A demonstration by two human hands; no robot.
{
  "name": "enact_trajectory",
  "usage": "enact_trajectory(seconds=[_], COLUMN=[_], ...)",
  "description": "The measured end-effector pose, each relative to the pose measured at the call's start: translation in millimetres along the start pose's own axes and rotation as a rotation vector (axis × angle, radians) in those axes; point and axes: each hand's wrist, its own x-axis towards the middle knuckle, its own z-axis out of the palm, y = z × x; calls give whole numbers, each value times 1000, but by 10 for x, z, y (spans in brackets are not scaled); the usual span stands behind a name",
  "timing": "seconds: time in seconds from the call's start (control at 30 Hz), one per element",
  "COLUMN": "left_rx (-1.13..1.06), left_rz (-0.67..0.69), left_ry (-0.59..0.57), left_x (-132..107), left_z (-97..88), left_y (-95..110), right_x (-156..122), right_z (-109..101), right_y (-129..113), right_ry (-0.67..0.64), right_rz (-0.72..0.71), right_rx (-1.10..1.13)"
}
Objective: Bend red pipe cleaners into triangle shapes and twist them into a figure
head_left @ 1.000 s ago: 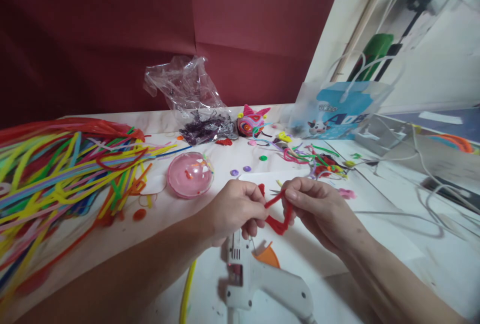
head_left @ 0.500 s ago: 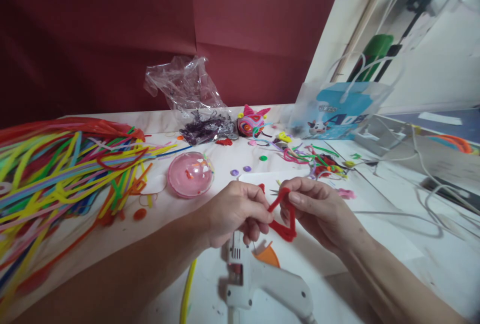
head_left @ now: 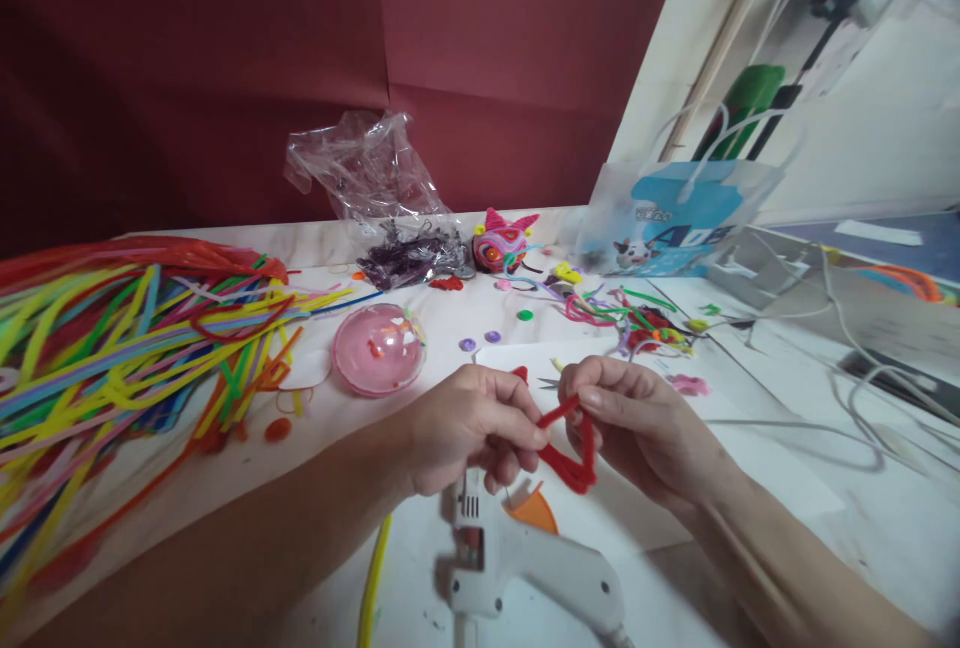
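Observation:
A red pipe cleaner (head_left: 566,468), bent into an angular loop, hangs between my two hands. My left hand (head_left: 480,425) pinches one side of it, and a short red end pokes up behind those fingers. At the loop's upper corner, my right hand (head_left: 626,418) grips it between thumb and fingers. Below my hands a white glue gun (head_left: 555,568) lies on the table, beside an orange piece (head_left: 534,510). Scissor tips (head_left: 549,383) show just behind, between the hands.
Many coloured pipe cleaners (head_left: 135,358) spread over the left side. A pink clear bowl (head_left: 379,350), a plastic bag (head_left: 409,248) with dark strands and a pink decorated figure (head_left: 501,240) stand behind. On the right are a carrier bag (head_left: 675,218) and white cables (head_left: 847,368).
My right fingers have shifted slightly on the red pipe cleaner, and its upper side now lies flatter. The loop's lower corner has moved a little right and down. Both hands keep their hold.

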Motion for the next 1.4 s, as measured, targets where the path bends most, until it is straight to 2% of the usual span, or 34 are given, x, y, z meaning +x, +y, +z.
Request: enact_trajectory(seconds=[0.17, 0.27, 0.5, 0.63, 0.77, 0.87, 1.03, 1.17, 1.4], left_rx=[30, 57, -42, -79, -24, 55, 345, 619, 792], left_rz=[215, 288, 321, 304, 299, 340, 598, 765, 951], left_ry=[191, 270, 344, 359, 356, 346, 391, 417, 484], left_x=[-2, -1, 1, -3, 3, 9, 37, 63, 14], left_z=[17, 37, 82, 98, 86, 53, -19, -47, -19], left_y=[35, 33, -5, -22, -20, -3, -24, -90, -90], right_x=[31, 32, 20, 13, 16, 29, 45, 39, 38], right_z=[25, 30, 6, 15, 37, 31, 2, 4, -5], right_y=[11, 26, 71, 67, 54, 50, 53, 53, 16], right_ry=[-45, -44, -1, -22, -17, 39, 93, 74, -67], right_rz=[73, 113, 10, 52, 97, 98, 72, 37, 129], right_rx=[-43, -50, -149, -127, -116, -89, -101, -120, 18])
